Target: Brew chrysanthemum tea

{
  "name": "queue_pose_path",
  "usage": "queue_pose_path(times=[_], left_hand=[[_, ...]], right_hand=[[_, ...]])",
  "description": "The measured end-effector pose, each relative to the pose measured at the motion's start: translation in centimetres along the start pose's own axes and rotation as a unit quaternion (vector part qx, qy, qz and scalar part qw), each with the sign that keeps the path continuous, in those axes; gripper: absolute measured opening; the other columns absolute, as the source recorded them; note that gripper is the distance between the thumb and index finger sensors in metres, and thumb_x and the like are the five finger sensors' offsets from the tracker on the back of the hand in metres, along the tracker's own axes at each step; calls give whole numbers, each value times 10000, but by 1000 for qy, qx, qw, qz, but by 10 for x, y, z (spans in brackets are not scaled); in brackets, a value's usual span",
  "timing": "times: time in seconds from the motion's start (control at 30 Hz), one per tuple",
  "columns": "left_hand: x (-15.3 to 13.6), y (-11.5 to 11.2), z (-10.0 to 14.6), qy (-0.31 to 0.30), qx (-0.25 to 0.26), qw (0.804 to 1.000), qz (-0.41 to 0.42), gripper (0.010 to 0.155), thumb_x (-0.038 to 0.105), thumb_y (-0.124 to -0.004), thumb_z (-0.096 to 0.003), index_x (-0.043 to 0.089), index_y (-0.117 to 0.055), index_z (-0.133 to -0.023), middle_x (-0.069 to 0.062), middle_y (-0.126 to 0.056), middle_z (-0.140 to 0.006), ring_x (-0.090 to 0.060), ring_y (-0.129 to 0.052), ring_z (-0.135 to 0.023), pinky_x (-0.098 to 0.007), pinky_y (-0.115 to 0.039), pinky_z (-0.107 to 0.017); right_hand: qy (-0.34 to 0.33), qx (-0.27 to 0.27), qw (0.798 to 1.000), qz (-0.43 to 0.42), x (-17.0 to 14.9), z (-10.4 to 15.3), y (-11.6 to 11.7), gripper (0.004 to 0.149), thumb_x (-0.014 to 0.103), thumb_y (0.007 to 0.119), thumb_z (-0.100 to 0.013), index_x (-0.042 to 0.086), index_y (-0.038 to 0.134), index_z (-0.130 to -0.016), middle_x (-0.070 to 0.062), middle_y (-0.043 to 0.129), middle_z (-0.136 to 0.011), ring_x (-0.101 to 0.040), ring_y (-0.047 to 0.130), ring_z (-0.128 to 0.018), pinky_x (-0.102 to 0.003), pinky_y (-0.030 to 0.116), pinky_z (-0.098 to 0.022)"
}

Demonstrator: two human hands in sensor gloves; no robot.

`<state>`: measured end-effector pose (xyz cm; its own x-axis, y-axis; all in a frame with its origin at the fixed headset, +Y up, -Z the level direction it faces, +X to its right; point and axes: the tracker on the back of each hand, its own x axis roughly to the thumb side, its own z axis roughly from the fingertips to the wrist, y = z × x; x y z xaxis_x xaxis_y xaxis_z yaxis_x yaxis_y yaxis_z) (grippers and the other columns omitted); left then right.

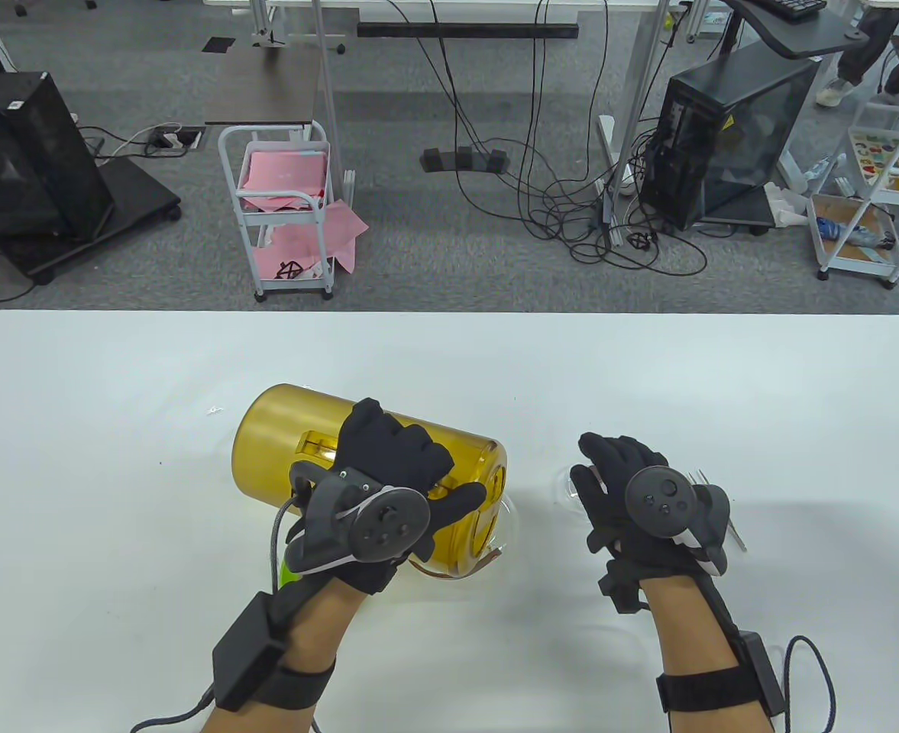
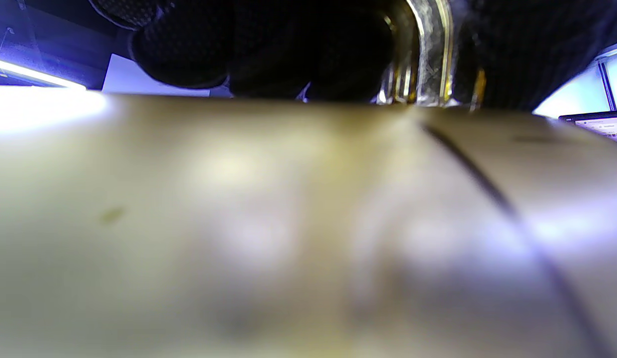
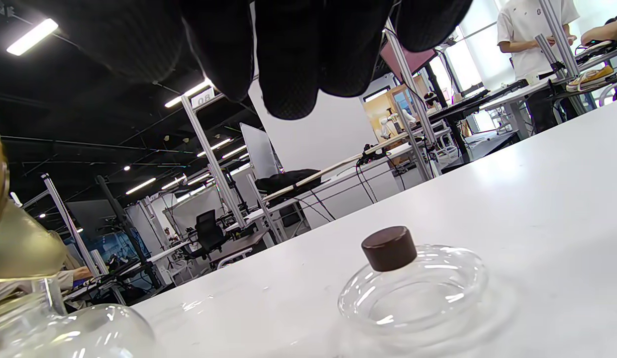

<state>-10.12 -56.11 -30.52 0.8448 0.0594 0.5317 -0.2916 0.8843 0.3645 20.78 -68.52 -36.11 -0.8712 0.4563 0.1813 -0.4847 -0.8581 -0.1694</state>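
A big amber see-through pitcher [image 1: 281,427] is tipped on its side, mouth to the right, above a clear glass teapot [image 1: 504,527] that it mostly hides. My left hand [image 1: 411,473] grips the pitcher by its handle; in the left wrist view the blurred pitcher wall [image 2: 288,223] fills the frame, with fingers [image 2: 268,44] curled at the handle. My right hand [image 1: 609,481] hovers with relaxed fingers and holds nothing. Below it on the table lies the glass lid [image 3: 413,293] with a brown knob [image 3: 389,247]. The teapot glass [image 3: 64,328] shows at the lower left there.
Metal tweezers [image 1: 733,531] lie just right of my right hand. A small green item [image 1: 287,569] peeks out under my left wrist. The white table [image 1: 113,427] stretches out to both sides and toward the far edge.
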Motion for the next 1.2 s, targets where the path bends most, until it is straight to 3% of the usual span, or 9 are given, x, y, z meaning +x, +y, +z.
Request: queue_pose_path(times=[1.2], left_hand=[[0, 0, -1, -1, -4, 1000, 2, 504, 712, -894, -457, 230, -978, -580, -45, -989, -543, -367, -879, -592, -729, -456, -748]], right_hand=[[6, 11, 1000, 4, -1, -2, 4, 574, 551, 686, -572, 291, 668, -1084, -32, 709, -1076, -386, 663, -1068, -663, 489, -746]])
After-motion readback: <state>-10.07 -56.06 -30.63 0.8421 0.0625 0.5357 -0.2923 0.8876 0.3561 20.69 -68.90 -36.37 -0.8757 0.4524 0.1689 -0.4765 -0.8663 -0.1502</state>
